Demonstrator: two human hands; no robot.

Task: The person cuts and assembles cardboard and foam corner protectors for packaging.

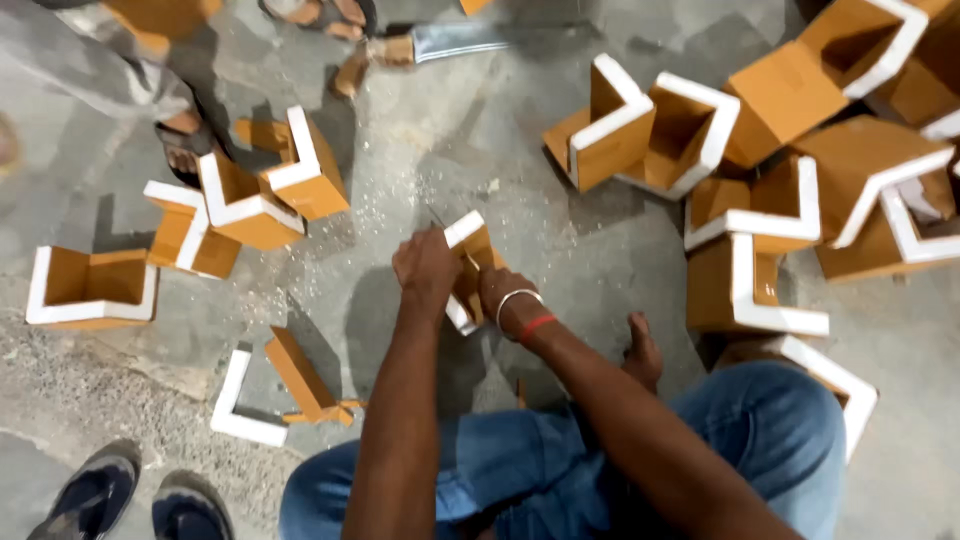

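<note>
Both my hands on one corner piece [468,262]: left hand [428,268] clenched on a thin tool, right hand [497,290] gripping it. Finished-looking pile [790,150] right; several more scattered left on floor [480,130].

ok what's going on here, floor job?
A person sits on a concrete floor working on a small L-shaped wooden piece with white edges. The left hand grips it from above and seems to hold a thin tool, though that is hard to make out; the right hand steadies it from the side. Many similar orange-brown corner pieces are piled at right and scattered at left. Wood dust lies around the work spot. Other people's feet show at the top and lower left.
</note>
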